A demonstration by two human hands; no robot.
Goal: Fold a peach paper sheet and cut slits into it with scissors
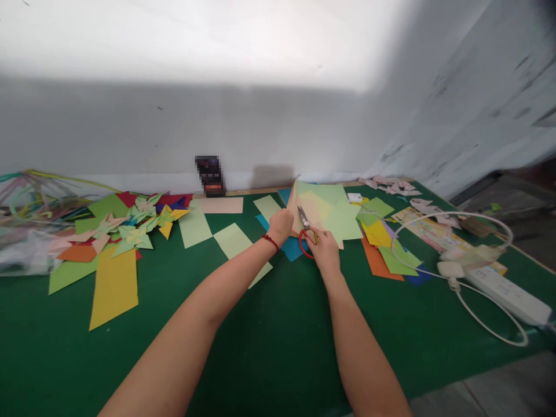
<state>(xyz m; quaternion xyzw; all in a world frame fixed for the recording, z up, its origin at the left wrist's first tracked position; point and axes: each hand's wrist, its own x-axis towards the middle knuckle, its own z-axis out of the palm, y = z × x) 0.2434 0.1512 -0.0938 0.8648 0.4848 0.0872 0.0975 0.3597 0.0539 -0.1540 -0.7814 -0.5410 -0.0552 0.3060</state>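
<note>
My left hand (281,225) is closed on the near left edge of a peach paper sheet (293,198), which stands partly raised. In my right hand (326,250) are scissors (303,218) with red and yellow handles, their blades pointing away from me against the peach paper. How far the blades are apart is hard to make out. Behind and to the right lies a large light green sheet (343,209). Blue paper (292,249) shows beneath both hands, and pale green rectangles (234,238) lie left of them.
Folded paper stars (134,237) and a yellow sheet (115,284) lie at the left, near tangled plastic strips (39,200). A blurred dark device (211,176) leans against the wall. Coloured scraps (393,252), a white power strip (510,295) and a looped cable (484,330) occupy the right.
</note>
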